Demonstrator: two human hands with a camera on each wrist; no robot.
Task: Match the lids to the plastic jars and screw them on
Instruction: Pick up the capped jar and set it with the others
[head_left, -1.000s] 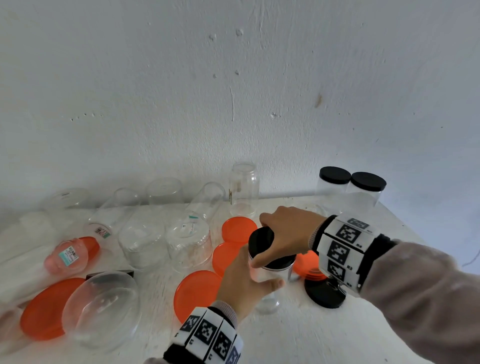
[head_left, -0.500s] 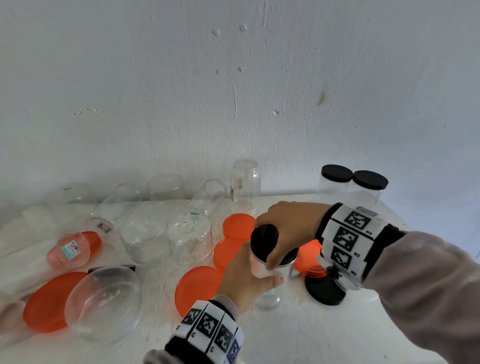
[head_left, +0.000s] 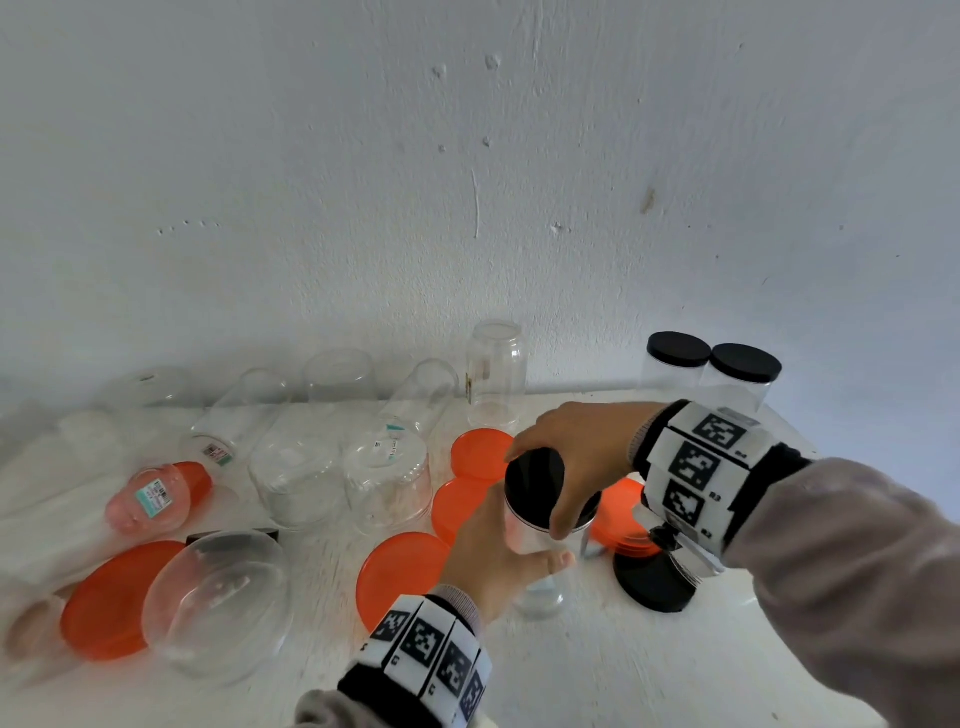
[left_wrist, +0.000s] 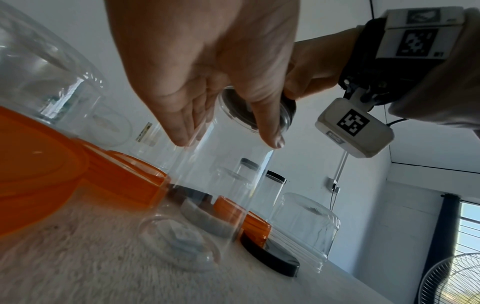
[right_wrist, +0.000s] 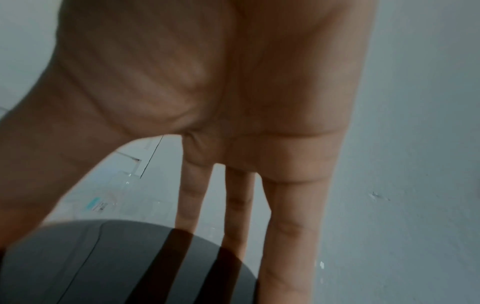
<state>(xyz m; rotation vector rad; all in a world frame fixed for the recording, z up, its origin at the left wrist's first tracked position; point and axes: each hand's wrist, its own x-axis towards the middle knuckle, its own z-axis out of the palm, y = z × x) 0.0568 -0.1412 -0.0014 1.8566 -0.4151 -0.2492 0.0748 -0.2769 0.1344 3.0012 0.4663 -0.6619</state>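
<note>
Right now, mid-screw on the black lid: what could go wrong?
1. The clear jar leans, held by the left hand; the black lid under the right hand might cross-thread.
2. Smooth wall, so the left grip could slip.
3. A loose black lid and stacked orange lids lie close; the jar could land on them.

White table (head_left: 649, 670), clear jars (head_left: 296, 480), orange lids (head_left: 400, 571), black lid (head_left: 652, 584)
</note>
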